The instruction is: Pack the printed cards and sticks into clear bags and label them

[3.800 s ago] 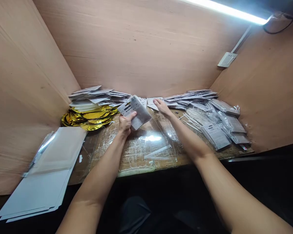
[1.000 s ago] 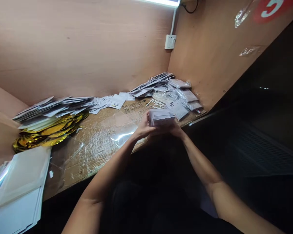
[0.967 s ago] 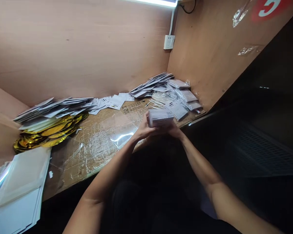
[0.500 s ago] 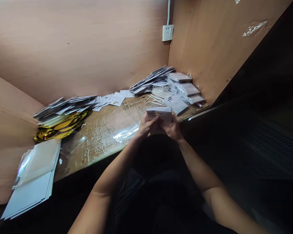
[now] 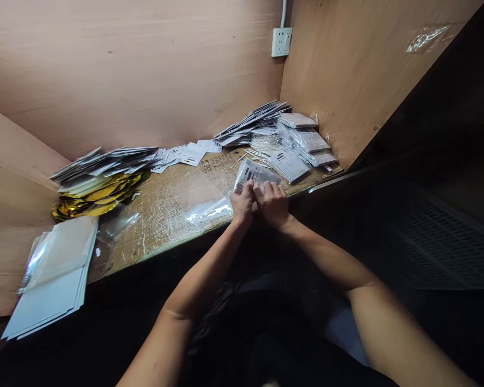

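Observation:
Both hands are at the front of the wooden table. My left hand [image 5: 242, 203] and my right hand [image 5: 271, 203] grip the lower edge of a transparent plastic packet [image 5: 256, 174] holding printed white cards. The packet lies tilted against the tabletop, and my fingers hide its lower part. To the right, a heap of similar bagged packets [image 5: 306, 141] lies just beyond my right hand. Loose printed cards [image 5: 190, 155] lie further back, left of that heap.
A pile of white cards [image 5: 105, 169] rests on gold foil balloons [image 5: 92, 198] at the left. White sheets in a plastic sleeve [image 5: 52, 279] lie at the front left. Plastic film covers the tabletop [image 5: 165, 226]. Wooden walls close the back and right.
The squared stack held up between my hands is gone from view. My hands are lower and further apart, gripping a flat plastic packet. The camera has shifted slightly.

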A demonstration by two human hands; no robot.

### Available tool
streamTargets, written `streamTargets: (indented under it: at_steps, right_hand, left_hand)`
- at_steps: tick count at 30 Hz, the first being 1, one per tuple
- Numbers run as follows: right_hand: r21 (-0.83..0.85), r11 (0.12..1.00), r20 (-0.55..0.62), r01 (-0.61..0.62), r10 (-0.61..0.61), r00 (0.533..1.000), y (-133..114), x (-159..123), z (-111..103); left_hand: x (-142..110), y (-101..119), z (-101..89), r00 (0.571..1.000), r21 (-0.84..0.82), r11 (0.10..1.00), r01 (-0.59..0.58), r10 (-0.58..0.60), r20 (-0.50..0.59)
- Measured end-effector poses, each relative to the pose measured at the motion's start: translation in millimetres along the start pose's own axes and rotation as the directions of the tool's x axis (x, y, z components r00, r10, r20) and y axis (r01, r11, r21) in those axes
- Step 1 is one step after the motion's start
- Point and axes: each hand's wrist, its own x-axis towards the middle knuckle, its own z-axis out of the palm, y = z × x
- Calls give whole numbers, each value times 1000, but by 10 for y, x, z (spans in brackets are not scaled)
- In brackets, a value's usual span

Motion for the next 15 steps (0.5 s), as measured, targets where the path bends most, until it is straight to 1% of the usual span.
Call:
streamTargets:
  at_steps: [1, 2, 3, 4, 5, 6, 7, 8, 9, 10, 11, 12, 13, 14, 15]
  right_hand:
    - [33, 999, -21, -6, 6, 1000, 12, 10, 11]
    - [92, 996, -33, -9, 12, 999, 36, 26, 22]
    - [179, 984, -36, -3, 10, 999, 78, 51, 37]
    - [283, 959, -41, -6, 18, 999, 141, 86, 56]
    - [392, 919, -51, -27, 51, 997, 226, 131, 83]
    - [498, 865, -60, -64, 108, 992, 329, 186, 118]
    - [598, 793, -57, -111, 181, 982, 444, 246, 160]
    - [694, 702, -28, -158, 246, 969, 559, 307, 209]
    - [782, 591, 33, -197, 276, 960, 663, 363, 262]
    - [856, 464, 114, -227, 259, 959, 746, 412, 314]
    - [908, 333, 195, -254, 201, 960, 802, 450, 363]
    - [935, 217, 258, -282, 132, 957, 828, 478, 406]
    - [942, 132, 299, -307, 79, 951, 826, 499, 441]
    - [942, 81, 322, -326, 53, 945, 801, 515, 466]
    - [941, 56, 331, -334, 56, 942, 760, 526, 482]
  left_hand:
    - [64, 39, -37, 996, 67, 995, -70, 67, 58]
    - [134, 96, -79, 981, 152, 975, -165, 145, 131]
    - [210, 170, -127, 950, 248, 930, -272, 219, 220]
    - [296, 258, -179, 907, 342, 859, -381, 274, 320]
    - [388, 352, -233, 855, 423, 770, -479, 300, 422]
    - [483, 446, -285, 800, 476, 681, -556, 285, 527]
    - [574, 532, -332, 747, 505, 606, -614, 240, 620]
    - [653, 602, -372, 697, 516, 554, -653, 174, 695]
    - [714, 651, -402, 654, 516, 528, -674, 102, 750]
    - [752, 672, -422, 621, 512, 527, -679, 39, 783]
    - [763, 663, -429, 601, 506, 547, -667, -6, 799]
    - [750, 621, -426, 605, 501, 585, -638, -21, 796]
    - [715, 548, -412, 635, 491, 637, -594, -2, 772]
    - [663, 451, -390, 696, 472, 696, -541, 54, 716]
    - [603, 338, -360, 771, 448, 749, -489, 131, 623]
